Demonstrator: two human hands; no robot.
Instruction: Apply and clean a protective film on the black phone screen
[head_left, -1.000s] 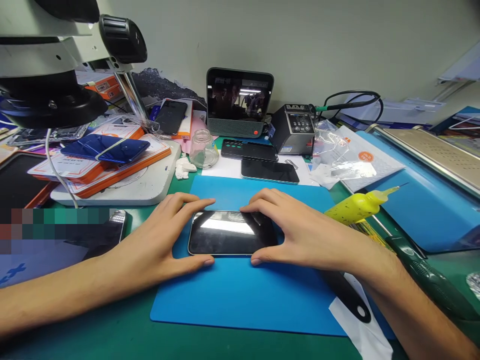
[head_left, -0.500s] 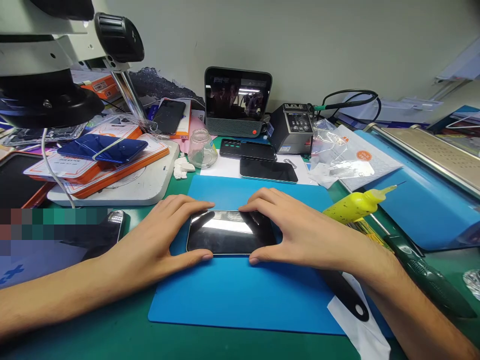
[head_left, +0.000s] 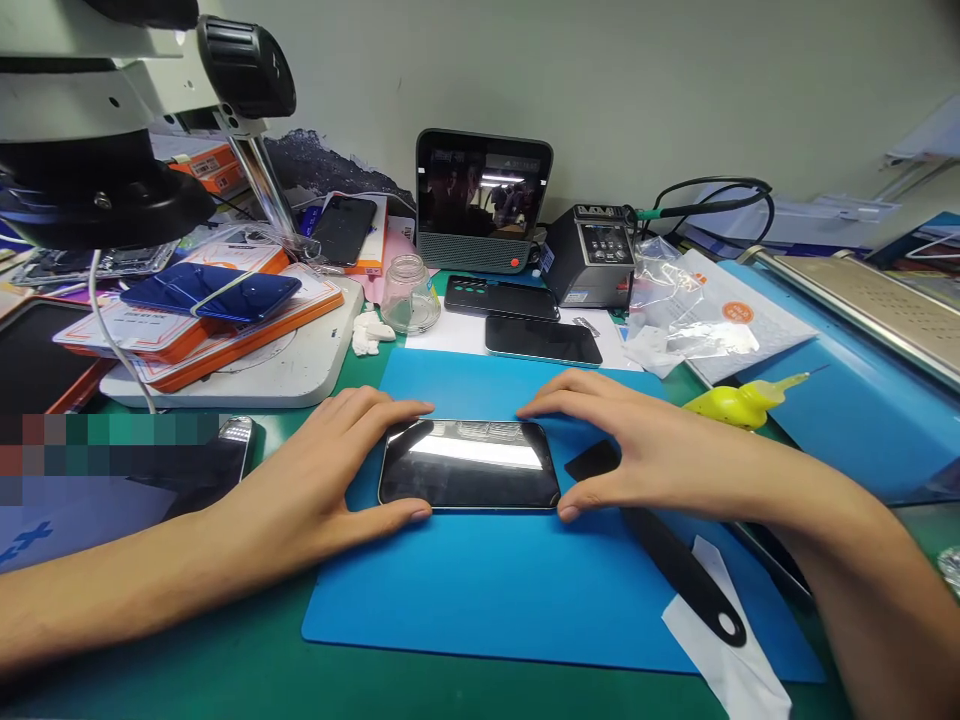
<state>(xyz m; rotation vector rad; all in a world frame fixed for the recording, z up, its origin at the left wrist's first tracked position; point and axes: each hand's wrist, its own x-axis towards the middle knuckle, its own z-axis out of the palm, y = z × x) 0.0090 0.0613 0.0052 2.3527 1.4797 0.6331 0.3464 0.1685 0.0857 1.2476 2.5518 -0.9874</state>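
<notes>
A dark-screened smartphone (head_left: 469, 464) lies flat, screen up and long side toward the person, on a blue work mat (head_left: 517, 590) spread over the green tabletop (head_left: 225, 670).

The left hand (head_left: 330, 480) clasps the phone's left end, thumb tip pressed against the near edge and fingers curled over the far left corner. The right hand (head_left: 637, 450) spans the phone's right end in a wide, arched spread: its thumb tip touches the near right corner, its fingertips reach to the far edge, and the palm arches above the mat rather than around the phone.

Just right of the phone, under the right hand, a flat black pry tool (head_left: 660, 545) lies on the mat, its far end running onto a white paper scrap (head_left: 731, 665). Farther right of the phone a yellow squeeze bottle (head_left: 739, 405) lies on its side.

Behind the phone, past the mat's far edge, two more dark phones (head_left: 541, 340) rest on white paper, with a small glass jar (head_left: 409, 295) to their left. Behind those stand a small screen device (head_left: 484, 200) and a black soldering station (head_left: 591, 257).

Left of the phone a white base plate (head_left: 300, 370) carries orange boxes and a blue phone back cover (head_left: 214, 293), beneath a microscope head (head_left: 105, 120).
</notes>
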